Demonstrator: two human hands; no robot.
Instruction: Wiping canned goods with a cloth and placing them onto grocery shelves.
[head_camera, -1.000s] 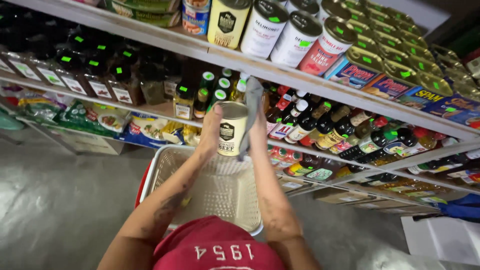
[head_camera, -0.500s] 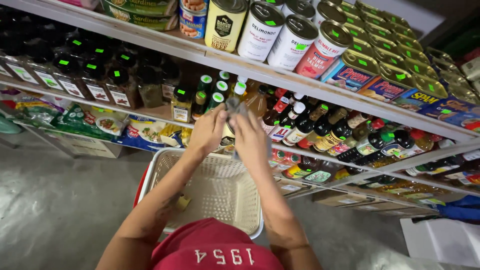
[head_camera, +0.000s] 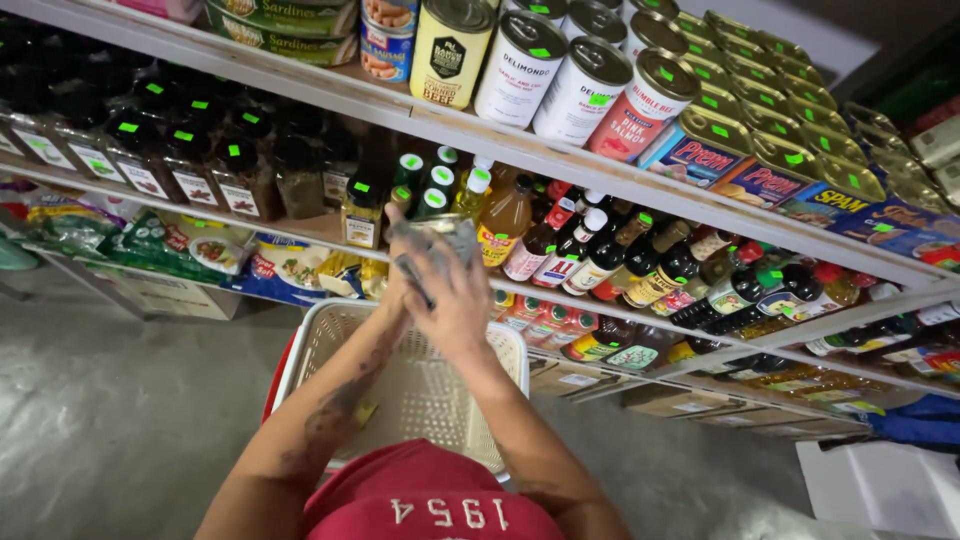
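Far left of my feed: dark spice jars (head_camera: 150, 160) on the middle shelf, tops crisp but the leftmost ones cut off by the frame edge. Below them, bagged goods (head_camera: 215, 255) on the lower shelf, partly hidden by the shelf lip. Grey concrete floor (head_camera: 110, 400) under that.

Centre: both hands are up over the white basket (head_camera: 330, 345), wrapped around a can (head_camera: 450, 235).

Left hand (head_camera: 405, 270): mostly hidden behind the right one. I only see thumb side and fingers at the can's left wall. Fingers curled on the can, not spread. How firmly it holds, I can't tell.

Right hand (head_camera: 455, 300): back of hand faces me, fingers closed round the front and right of the can. Clamped grip.

Can itself: only the metal top rim and a strip of side show, blurred by motion; label unreadable. It sits above the basket's far rim, level with the sauce shelf, just in front of the green-capped bottles (head_camera: 435, 185).

Basket bottom: one small yellowish item (head_camera: 365, 412), too blurred to identify. The near rim is cut off by the red shirt (head_camera: 435, 500).

Right: sauce bottles (head_camera: 650, 270) in a slanted row, tall tins (head_camera: 520, 65) on the top shelf, flat rectangular tins (head_camera: 790, 165) running off the right edge.
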